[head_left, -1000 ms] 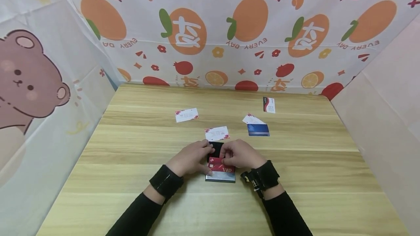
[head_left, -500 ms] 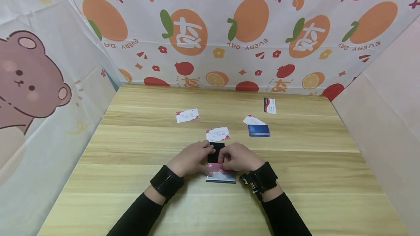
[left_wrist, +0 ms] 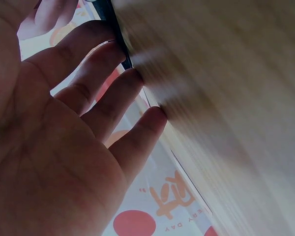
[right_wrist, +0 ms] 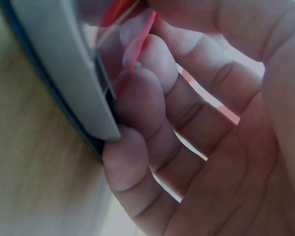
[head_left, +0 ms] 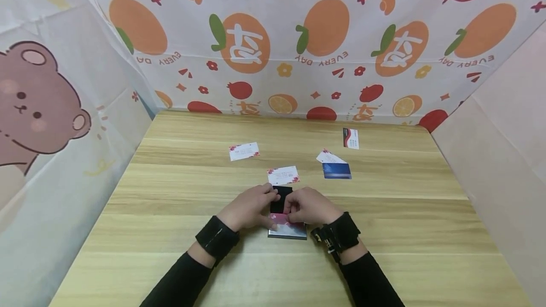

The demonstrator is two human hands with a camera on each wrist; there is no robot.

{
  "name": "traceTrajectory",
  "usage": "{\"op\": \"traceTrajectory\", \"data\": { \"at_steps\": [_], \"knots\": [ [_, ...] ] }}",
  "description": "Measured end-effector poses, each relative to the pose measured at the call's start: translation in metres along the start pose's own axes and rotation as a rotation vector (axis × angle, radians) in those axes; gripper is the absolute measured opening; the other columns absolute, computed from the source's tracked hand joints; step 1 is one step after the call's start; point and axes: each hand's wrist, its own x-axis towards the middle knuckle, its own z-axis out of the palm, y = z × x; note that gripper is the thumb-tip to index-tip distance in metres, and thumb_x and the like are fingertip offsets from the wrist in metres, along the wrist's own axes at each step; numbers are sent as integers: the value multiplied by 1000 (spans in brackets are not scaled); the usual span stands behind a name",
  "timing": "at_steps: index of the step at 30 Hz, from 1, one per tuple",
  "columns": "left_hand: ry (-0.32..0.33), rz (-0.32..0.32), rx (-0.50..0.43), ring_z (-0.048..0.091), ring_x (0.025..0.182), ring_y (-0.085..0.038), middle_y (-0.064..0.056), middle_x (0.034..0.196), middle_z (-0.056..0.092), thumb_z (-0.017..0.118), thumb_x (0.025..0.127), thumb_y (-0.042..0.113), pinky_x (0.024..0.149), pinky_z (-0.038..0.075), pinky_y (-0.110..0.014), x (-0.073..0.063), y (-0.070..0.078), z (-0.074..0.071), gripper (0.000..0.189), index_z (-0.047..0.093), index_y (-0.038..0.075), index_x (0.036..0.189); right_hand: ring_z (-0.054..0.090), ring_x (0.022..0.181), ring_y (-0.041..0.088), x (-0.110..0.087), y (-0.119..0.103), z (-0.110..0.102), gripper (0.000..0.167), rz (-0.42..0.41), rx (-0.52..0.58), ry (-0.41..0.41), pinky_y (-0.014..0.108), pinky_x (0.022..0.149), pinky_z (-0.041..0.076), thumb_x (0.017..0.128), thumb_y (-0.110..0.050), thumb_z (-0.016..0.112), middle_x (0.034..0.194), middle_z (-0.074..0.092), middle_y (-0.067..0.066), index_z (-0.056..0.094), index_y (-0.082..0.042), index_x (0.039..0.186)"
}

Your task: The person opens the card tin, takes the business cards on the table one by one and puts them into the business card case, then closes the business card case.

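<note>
A card case with a silver lower half (head_left: 294, 233) and a raised black flap (head_left: 280, 198) lies on the wooden table in front of the person. My left hand (head_left: 249, 207) holds it from the left, thumb at the silver part and fingers at the flap's edge. With curled fingers my right hand (head_left: 314, 205) pinches a red card (head_left: 279, 218) at the case's mouth. The right wrist view shows that red card (right_wrist: 146, 37) between fingertips, with other fingertips right at the silver edge (right_wrist: 101, 113). The right fingers cover part of the card.
Just beyond the case lies a white floral business card (head_left: 283, 174), with another floral card (head_left: 244, 151) farther left. To the right, a blue card (head_left: 337, 171) overlaps a white card (head_left: 329, 156). A black-and-white card (head_left: 351, 138) lies farther back, before the fruit-print cloth (head_left: 283, 27).
My right hand has moved slightly toward the person, taking the red card lower into the case. Its VIP lettering is now out of sight. The left hand stays in place.
</note>
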Motion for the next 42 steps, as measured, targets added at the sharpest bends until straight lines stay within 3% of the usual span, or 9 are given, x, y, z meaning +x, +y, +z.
{"op": "traceTrajectory", "data": {
  "at_steps": [11,17,20,23,26,29,34,37,42],
  "knots": [
    [5,5,-9,51,95,-17,-3,114,59,87,73,44,86,47,-35,0,0,0,71,66,6,129,60,60,13,0,1,2,7,34,17,1,29,60,51,86,-17,76,67,65,-5,72,-22,84],
    [7,8,-5,50,93,-16,-3,112,58,87,72,44,84,46,-33,0,1,-1,71,66,6,129,58,65,12,-1,4,1,10,-26,-5,22,27,60,47,87,-26,77,71,62,-5,68,-25,89],
    [9,11,8,50,94,-16,-3,112,58,86,72,45,85,46,-33,1,1,-1,71,66,7,129,57,68,12,-2,5,-3,13,-48,-35,62,27,62,46,87,-33,78,72,61,-6,66,-27,90],
    [2,7,0,51,94,-17,-3,112,58,86,73,44,86,47,-34,1,1,-1,71,66,7,129,56,72,11,-2,6,-5,12,-54,-102,158,28,64,46,89,-34,76,75,59,-8,65,-28,89],
    [-3,-3,-8,51,94,-16,-2,113,59,86,73,45,87,47,-35,0,1,0,72,65,7,130,54,81,11,0,9,-5,5,-69,-213,309,29,73,48,91,-27,72,85,60,-9,68,-25,95],
    [1,-6,-15,51,95,-17,-2,114,59,86,73,46,90,48,-36,0,0,0,74,65,6,131,55,103,15,2,9,-4,17,-72,-322,403,35,91,48,93,-19,68,109,65,-6,72,-22,109],
    [4,-1,-21,53,99,-18,-4,117,59,86,74,45,94,49,-38,0,1,0,73,64,5,131,38,142,30,1,7,-3,38,-10,-385,297,55,112,33,101,-23,57,151,49,1,60,-23,139],
    [4,4,-23,54,101,-18,-6,119,59,86,74,43,95,49,-39,0,1,0,72,64,4,131,32,146,35,-1,7,-3,41,41,-379,266,60,113,29,104,-28,52,155,44,2,55,-25,145],
    [-6,2,-17,53,98,-17,-5,118,59,85,74,44,93,50,-37,-1,1,-1,72,64,6,132,38,142,33,-3,14,-5,42,113,-417,338,58,112,31,104,-29,51,151,49,3,53,-23,145]
  ]
}}
